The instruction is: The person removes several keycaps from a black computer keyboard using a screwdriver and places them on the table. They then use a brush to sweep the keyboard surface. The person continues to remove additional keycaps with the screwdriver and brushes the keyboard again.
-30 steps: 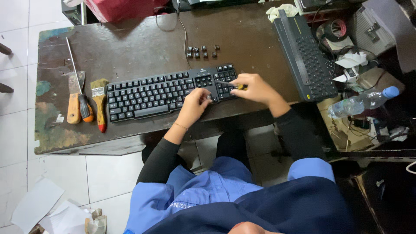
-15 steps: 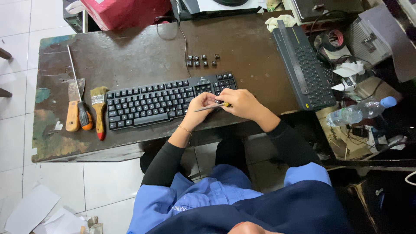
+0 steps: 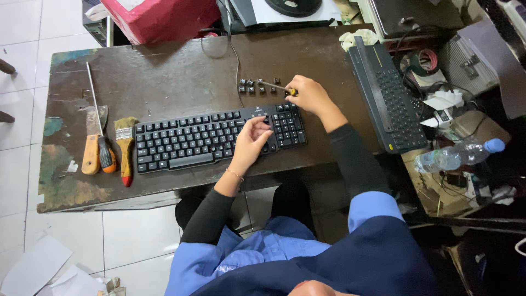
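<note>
While the left hand (image 3: pixel 249 143) rests open on the keyboard (image 3: pixel 219 139), the right hand (image 3: pixel 308 94) grips a screwdriver (image 3: pixel 279 87).

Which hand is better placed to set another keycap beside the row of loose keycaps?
Probably the right hand: it holds a small screwdriver right beside the loose keycaps. The left hand rests on the black keyboard, farther away.

This is a small repair workshop. A worn, paint-stained table (image 3: pixel 164 71) stands on white floor tiles (image 3: pixel 16 33). At its left edge lie a screwdriver (image 3: pixel 97 123), a scraper (image 3: pixel 93 143) and a brush (image 3: pixel 125 148). Loose keycaps (image 3: pixel 257 86) sit beyond a black keyboard (image 3: pixel 203 140), a second keyboard (image 3: pixel 388 98) rests along the right edge, and cables and parts (image 3: pixel 438 71) crowd beside it.
</note>
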